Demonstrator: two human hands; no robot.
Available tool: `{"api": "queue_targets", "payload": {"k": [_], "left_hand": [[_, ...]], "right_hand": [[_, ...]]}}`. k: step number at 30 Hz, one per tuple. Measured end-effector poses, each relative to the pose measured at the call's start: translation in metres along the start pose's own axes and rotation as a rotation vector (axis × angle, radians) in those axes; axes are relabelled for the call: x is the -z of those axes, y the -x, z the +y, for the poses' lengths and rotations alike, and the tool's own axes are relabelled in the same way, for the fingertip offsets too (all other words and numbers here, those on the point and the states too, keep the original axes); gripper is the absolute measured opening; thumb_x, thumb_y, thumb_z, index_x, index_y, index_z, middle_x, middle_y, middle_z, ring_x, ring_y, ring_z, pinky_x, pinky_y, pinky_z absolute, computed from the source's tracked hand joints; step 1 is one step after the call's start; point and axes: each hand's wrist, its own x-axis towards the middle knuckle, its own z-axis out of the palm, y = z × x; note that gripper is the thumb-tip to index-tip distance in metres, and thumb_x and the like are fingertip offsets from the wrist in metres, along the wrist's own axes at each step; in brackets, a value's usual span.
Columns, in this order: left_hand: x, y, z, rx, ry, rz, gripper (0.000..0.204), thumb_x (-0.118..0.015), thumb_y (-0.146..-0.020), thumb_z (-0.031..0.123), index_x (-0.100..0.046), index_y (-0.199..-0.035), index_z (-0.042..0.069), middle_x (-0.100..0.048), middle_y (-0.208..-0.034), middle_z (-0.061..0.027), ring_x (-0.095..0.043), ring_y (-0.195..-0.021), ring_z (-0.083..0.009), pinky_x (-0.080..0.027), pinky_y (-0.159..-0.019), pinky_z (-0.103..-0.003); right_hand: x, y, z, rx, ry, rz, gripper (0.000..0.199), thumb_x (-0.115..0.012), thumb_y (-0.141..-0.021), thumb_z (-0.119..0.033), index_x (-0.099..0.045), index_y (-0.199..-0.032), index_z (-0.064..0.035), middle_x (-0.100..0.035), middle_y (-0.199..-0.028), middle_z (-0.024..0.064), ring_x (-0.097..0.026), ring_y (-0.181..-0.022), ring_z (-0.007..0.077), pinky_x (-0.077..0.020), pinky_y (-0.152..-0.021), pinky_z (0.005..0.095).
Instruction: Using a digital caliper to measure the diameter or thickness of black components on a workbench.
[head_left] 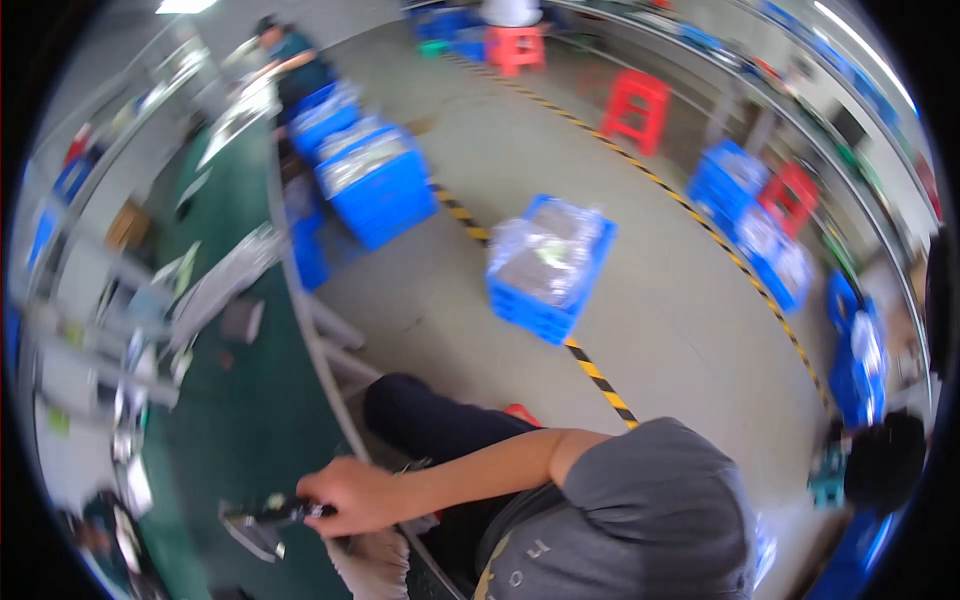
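My right hand (362,495) reaches in from the right over the edge of a green-topped workbench (255,400). Its fingers are closed around a black-handled tool (270,518) with a silvery metal end, too blurred to name its kind. The metal end points left over the bench top. Just below my right hand shows a pale part of my left hand (375,565), its fingers hidden. Farther up the bench lie a grey wrapped bundle (222,280) and a small dark block (242,320).
A blue crate (545,320) with plastic-wrapped contents stands on the floor, on a yellow-black line. Stacked blue crates (385,205) flank the bench. A person (292,65) works at its far end. Red stools (636,110) and more crates (720,185) line the opposite bench.
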Motion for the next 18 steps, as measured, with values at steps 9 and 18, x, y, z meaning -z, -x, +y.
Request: {"api": "queue_targets", "payload": {"k": [9,18], "left_hand": [[0.016,-0.013,0.001,-1.107,-1.055,-0.030,0.036,-0.064,-0.079,0.007,-0.049,-0.110,0.000,-0.056,-0.101,-0.0114,-0.058,-0.095,-0.0213,-0.045,-0.086,-0.034],[0.012,-0.011,0.009,-1.162,-0.726,0.125,0.015,-0.048,-0.096,0.010,-0.047,-0.109,0.002,-0.049,-0.077,-0.0012,-0.045,-0.063,-0.0075,-0.041,-0.060,-0.022]], "right_hand": [[0.000,-0.009,-0.025,0.114,0.141,-0.286,0.019,-0.067,-0.071,-0.016,-0.059,-0.081,-0.0023,-0.059,-0.063,0.0125,-0.060,-0.057,0.0309,-0.0448,-0.051,0.0365],[0.048,-0.049,-0.058,0.034,0.182,-0.415,0.031,-0.071,-0.078,-0.029,-0.063,-0.091,-0.0018,-0.057,-0.067,0.0032,-0.045,-0.053,0.0061,-0.0355,-0.047,0.0235]]}}
